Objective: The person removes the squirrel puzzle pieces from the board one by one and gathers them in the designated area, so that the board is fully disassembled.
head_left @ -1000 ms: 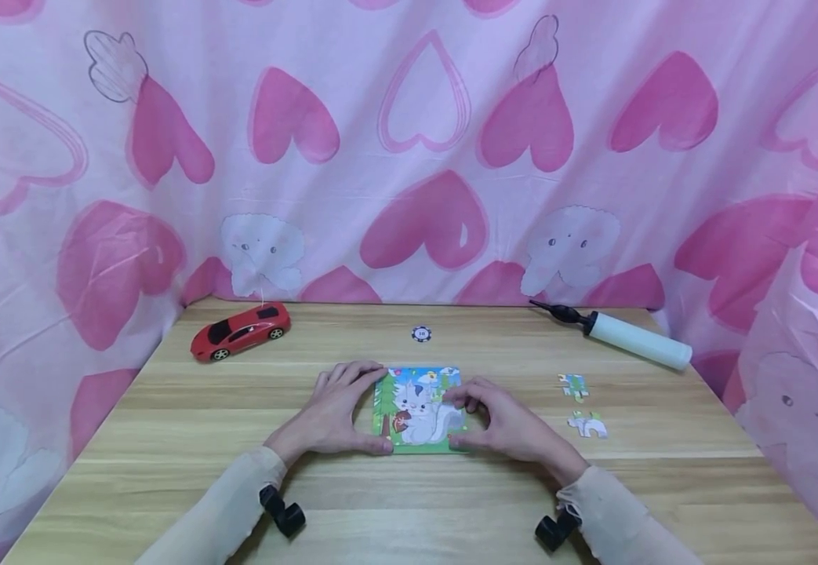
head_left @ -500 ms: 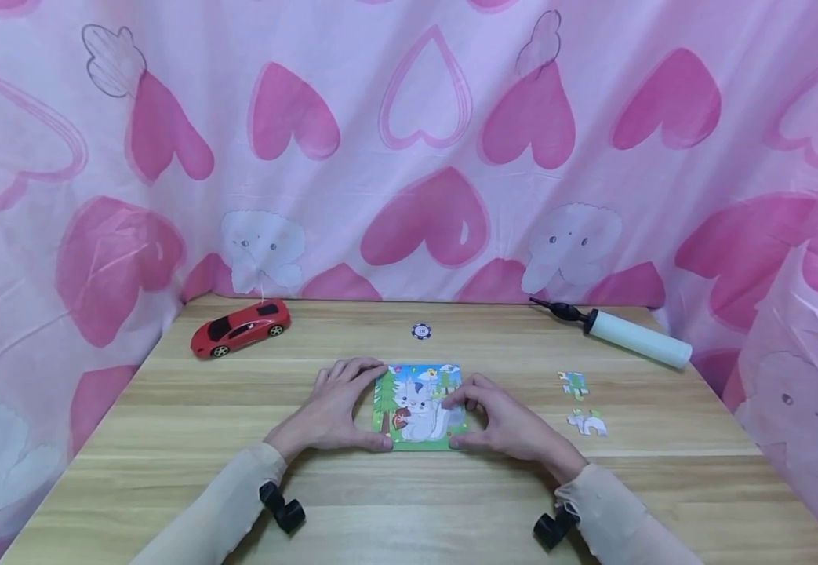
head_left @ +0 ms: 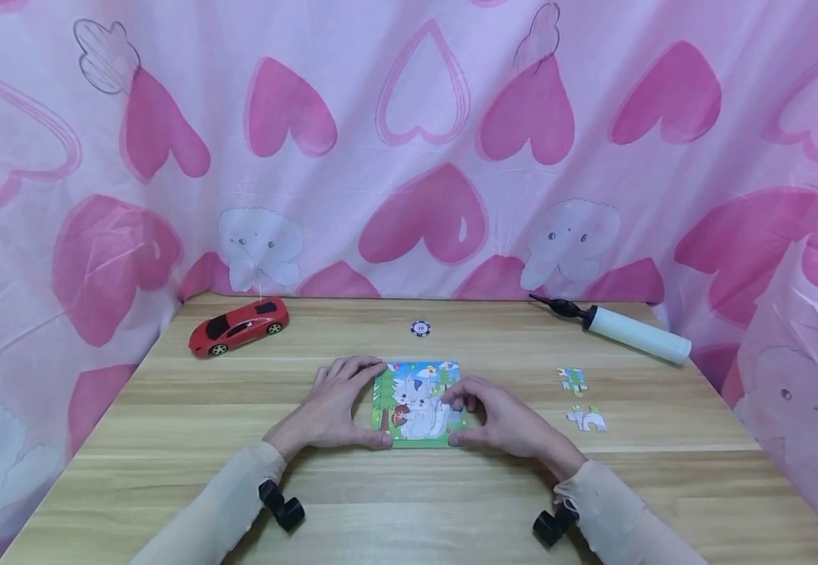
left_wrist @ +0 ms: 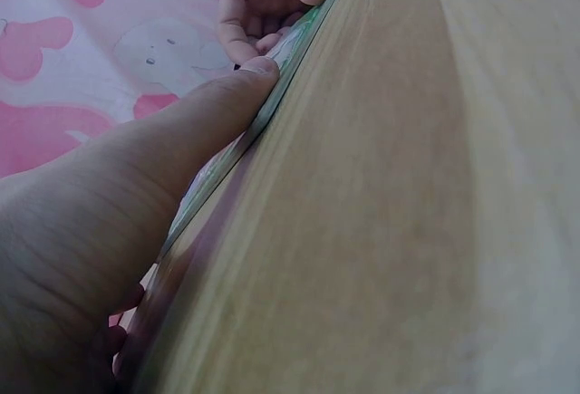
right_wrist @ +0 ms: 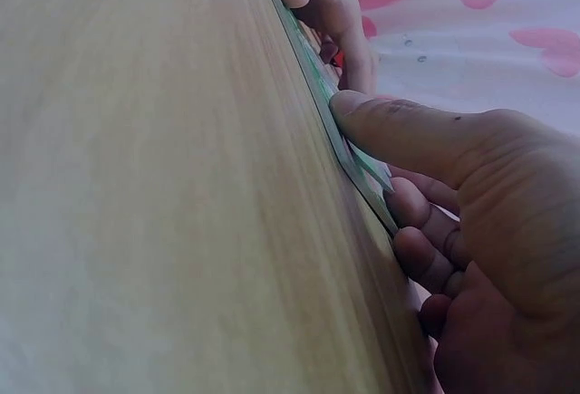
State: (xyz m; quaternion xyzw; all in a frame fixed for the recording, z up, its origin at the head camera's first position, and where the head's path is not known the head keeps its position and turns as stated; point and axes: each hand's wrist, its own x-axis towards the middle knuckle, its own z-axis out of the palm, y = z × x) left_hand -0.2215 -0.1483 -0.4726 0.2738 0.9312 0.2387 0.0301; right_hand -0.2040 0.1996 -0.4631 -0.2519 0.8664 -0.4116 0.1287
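Note:
A square jigsaw puzzle (head_left: 419, 428), showing a white squirrel with an acorn, lies flat on the table between both hands. My left hand (head_left: 334, 408) steadies its left side, with the thumb (left_wrist: 258, 70) on the near edge and fingers at the far left corner. My right hand (head_left: 500, 420) is at the puzzle's right side. Its thumb (right_wrist: 362, 109) and curled fingers (right_wrist: 412, 199) pinch a green-edged puzzle piece (right_wrist: 373, 169), which stands tilted up from the board at the near right corner. The hand partly hides this piece in the head view.
Two small groups of joined puzzle pieces lie to the right, an upper piece cluster (head_left: 573, 380) and a lower white one (head_left: 587, 419). A poker chip (head_left: 420, 328) lies behind the puzzle. A red toy car (head_left: 239, 327) stands back left, a balloon pump (head_left: 638, 333) back right.
The right fingers have shifted slightly left over the squirrel's tail, and the puzzle's right part looks tilted now. The left hand stays in place.

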